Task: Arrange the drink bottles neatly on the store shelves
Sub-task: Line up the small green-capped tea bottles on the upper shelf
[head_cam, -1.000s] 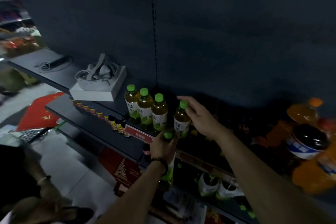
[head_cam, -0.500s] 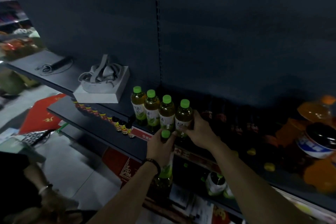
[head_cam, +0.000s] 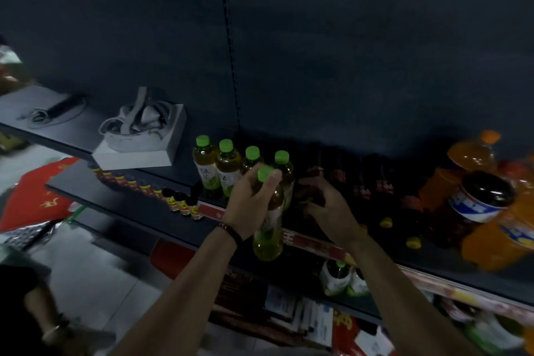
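Observation:
Four green-capped tea bottles (head_cam: 205,165) stand in a row on the dark shelf (head_cam: 130,205). My left hand (head_cam: 245,205) grips a fifth green tea bottle (head_cam: 268,237) by its upper body, thumb near the cap, and holds it upright in front of the row's right end. My right hand (head_cam: 328,211) hovers just right of the fourth bottle (head_cam: 282,162), fingers curled toward the dark cola bottles (head_cam: 361,185). It is too dark to tell whether it holds anything.
A white box with a headset (head_cam: 138,139) sits left of the row, with small yellow-labelled bottles (head_cam: 180,204) at the shelf edge. Large orange soda bottles (head_cam: 474,153) crowd the right. More bottles (head_cam: 335,277) stand on the lower shelf. Another person's arm (head_cam: 52,329) is at bottom left.
My left hand has raised its bottle up to the row's level. My right hand has let go of the fourth bottle and shifted right.

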Demonstrator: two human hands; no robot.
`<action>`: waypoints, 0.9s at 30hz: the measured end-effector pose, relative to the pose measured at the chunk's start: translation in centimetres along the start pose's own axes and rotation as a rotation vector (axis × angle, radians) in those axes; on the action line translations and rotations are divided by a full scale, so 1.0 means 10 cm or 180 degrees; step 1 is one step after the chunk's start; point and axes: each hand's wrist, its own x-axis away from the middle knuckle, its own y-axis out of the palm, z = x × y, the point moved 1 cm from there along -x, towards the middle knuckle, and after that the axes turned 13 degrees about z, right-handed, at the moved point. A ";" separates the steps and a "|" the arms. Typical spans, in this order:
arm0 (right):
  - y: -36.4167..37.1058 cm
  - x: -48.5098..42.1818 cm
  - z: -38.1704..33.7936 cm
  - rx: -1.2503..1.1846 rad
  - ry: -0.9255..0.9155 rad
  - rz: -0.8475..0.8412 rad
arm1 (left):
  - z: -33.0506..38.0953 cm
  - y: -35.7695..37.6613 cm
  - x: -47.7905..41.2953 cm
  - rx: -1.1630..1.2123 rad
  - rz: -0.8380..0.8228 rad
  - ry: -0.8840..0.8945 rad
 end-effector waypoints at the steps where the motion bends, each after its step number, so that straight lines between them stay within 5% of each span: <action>1: -0.03 0.05 -0.03 0.0098 -0.0037 -0.0326 | 0.10 0.04 -0.02 0.0052 -0.0096 0.0074; 3: -0.03 0.09 -0.12 0.0651 -0.0188 -0.0739 | 0.24 0.16 -0.04 0.0136 -0.0275 0.0203; 8: -0.11 0.04 -0.22 0.0968 -0.0485 -0.0338 | 0.41 0.42 -0.17 -0.0288 -0.0532 0.0722; 13: -0.29 -0.12 -0.01 0.1296 -0.0349 0.0029 | 0.23 0.33 -0.48 -0.2098 0.0031 0.1404; 17: -0.27 -0.16 0.14 0.1401 -0.0194 0.0199 | 0.07 0.29 -0.54 -0.3219 -0.0264 0.1509; 27: 0.01 -0.16 0.32 0.1160 -0.0203 0.0445 | 0.06 0.30 -0.57 -0.3307 -0.0151 0.1602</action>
